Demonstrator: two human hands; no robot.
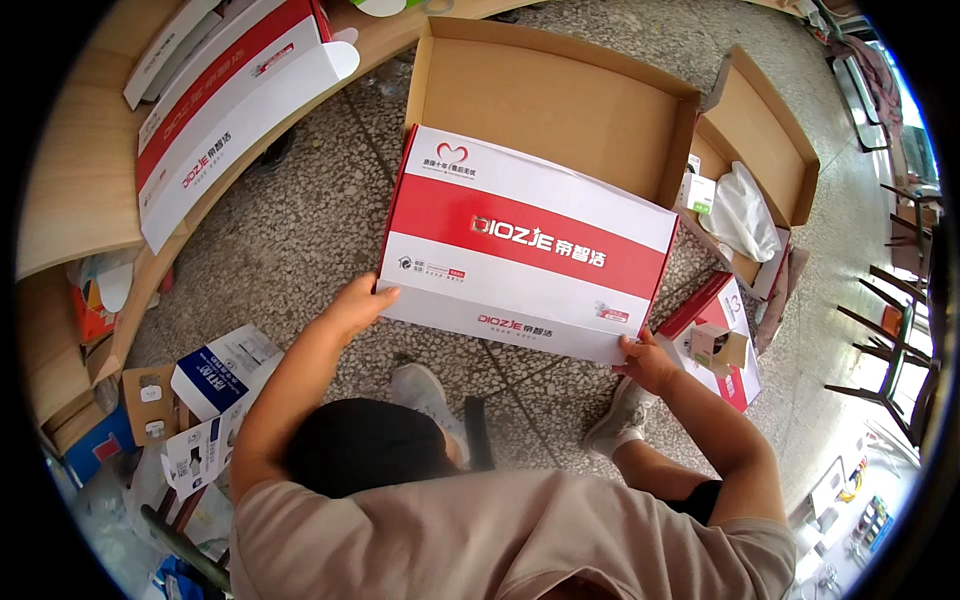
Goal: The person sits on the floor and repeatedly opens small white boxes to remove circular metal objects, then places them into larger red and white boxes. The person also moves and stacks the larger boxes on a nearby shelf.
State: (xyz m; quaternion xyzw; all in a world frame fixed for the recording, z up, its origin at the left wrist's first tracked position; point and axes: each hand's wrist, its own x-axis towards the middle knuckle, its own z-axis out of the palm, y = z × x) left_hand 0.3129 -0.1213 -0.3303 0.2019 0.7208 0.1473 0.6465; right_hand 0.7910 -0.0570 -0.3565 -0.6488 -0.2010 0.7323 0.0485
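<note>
Both my hands hold a large flat cardboard box, white with a wide red band across its printed face. My left hand grips its near left corner, thumb on the front side. At the near right corner my right hand is closed on the edge, thumb over the printed side. Some fingers of each hand are hidden behind the box. Directly beyond the printed face stands an open brown cardboard tray with raised side walls. Whether the two are joined, I cannot tell.
An open brown carton to the right has a white plastic bag and a small white-green box by it. Nearer lie a red-white box and a small opened carton. Left are a wooden desk with boxes and a blue-white carton.
</note>
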